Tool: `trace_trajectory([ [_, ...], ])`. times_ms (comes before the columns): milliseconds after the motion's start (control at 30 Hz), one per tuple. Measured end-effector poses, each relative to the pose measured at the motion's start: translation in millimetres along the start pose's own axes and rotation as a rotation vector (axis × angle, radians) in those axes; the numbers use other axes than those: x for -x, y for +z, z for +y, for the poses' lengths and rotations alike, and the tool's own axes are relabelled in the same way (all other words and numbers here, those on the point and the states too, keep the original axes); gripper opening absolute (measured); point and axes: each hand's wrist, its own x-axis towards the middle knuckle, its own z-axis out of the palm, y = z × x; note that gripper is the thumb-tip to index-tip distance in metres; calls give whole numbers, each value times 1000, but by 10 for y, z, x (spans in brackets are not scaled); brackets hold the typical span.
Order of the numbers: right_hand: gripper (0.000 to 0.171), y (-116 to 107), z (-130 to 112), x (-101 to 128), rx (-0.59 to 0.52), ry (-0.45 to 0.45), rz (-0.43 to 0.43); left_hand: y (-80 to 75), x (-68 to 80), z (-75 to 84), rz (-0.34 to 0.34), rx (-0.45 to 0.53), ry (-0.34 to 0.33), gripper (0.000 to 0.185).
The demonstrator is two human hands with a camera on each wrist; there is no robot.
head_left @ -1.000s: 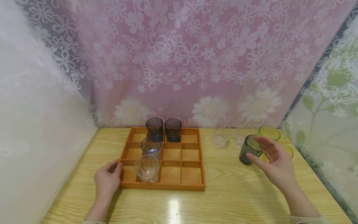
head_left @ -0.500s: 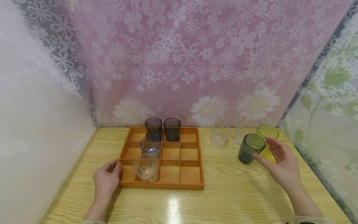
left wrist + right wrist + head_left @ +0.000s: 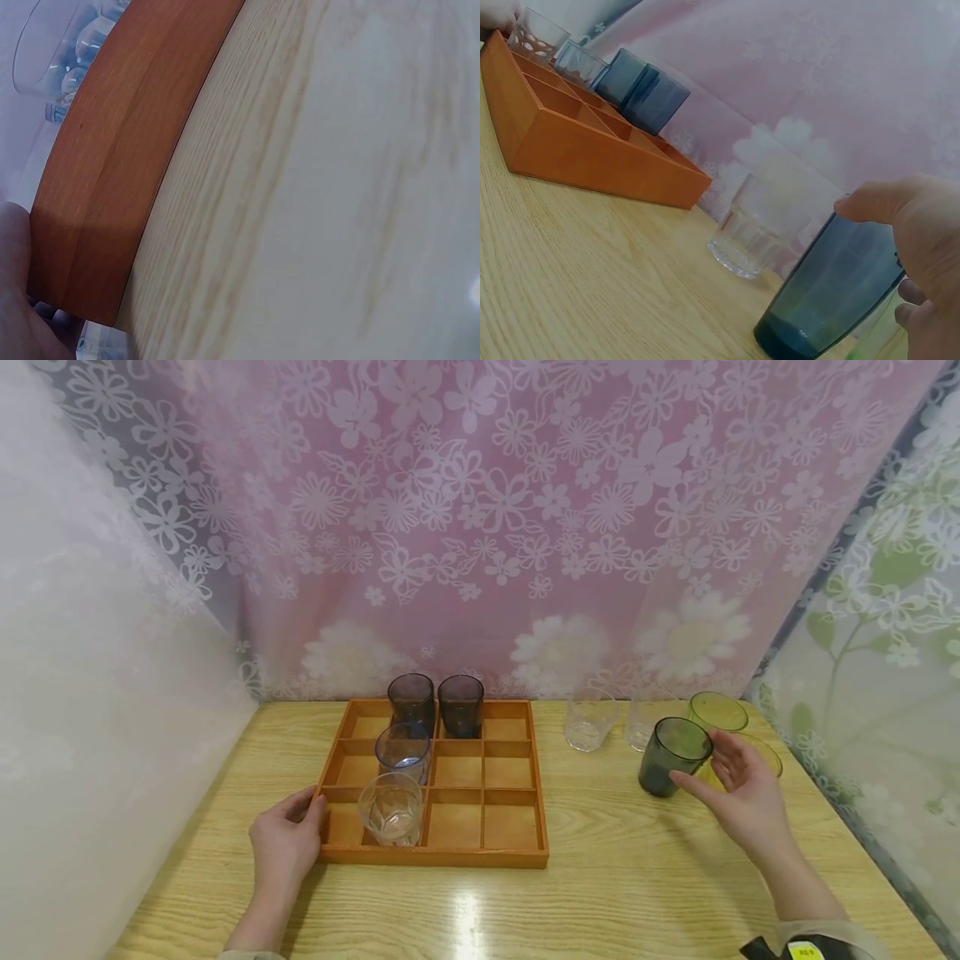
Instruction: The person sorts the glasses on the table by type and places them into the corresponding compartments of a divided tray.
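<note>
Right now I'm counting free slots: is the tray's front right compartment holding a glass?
No, in the head view the front right compartment of the tray is bare wood; the only front-row glass, the clear glass, stands left of centre.
</note>
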Motion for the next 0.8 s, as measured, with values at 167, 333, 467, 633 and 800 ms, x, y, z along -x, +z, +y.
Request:
trace_trajectory([
  [167,96,67,54,-67,-60,89,-51,-2,-3,-3,2,3,-1,27],
  [333,101,131,65,-126,-36,135,-66,4,-6,-7,7,8,-5,26],
  [467,95,198,85,-168,-6,138,-53,2,-5,-5,7,9,-14,26],
  [633,84,291,145,-205,14,131,-3,-12,9,8,2,12,-17,27],
  [800,86,339,196,-221,11,124,15,-6,1,8,1,27,-16,26],
])
